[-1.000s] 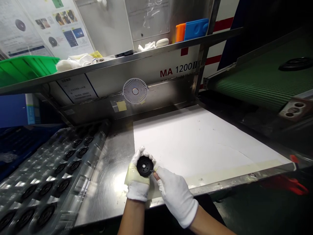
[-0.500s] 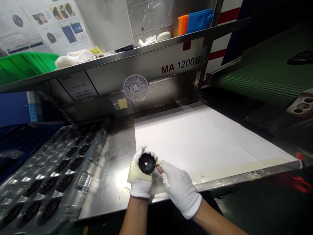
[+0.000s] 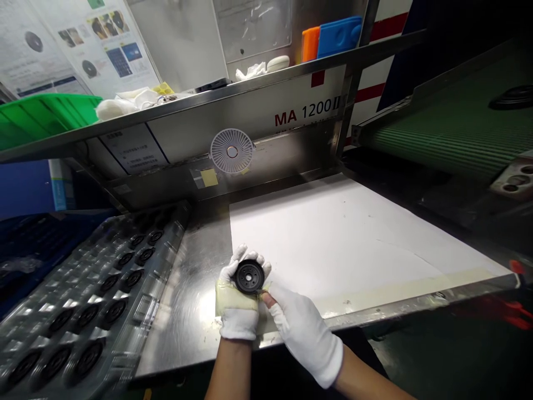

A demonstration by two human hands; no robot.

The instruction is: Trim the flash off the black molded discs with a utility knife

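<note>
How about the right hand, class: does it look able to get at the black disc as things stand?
Likely yes: the left hand holds the black disc with its face exposed, and the right hand is close by the rim, with nothing visible blocking the way.

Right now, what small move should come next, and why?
I'd probably turn the black disc slightly in the left hand: that hand cups it, and the right hand is at its lower-right rim, so turning would likely bring another stretch of edge within reach.
</note>
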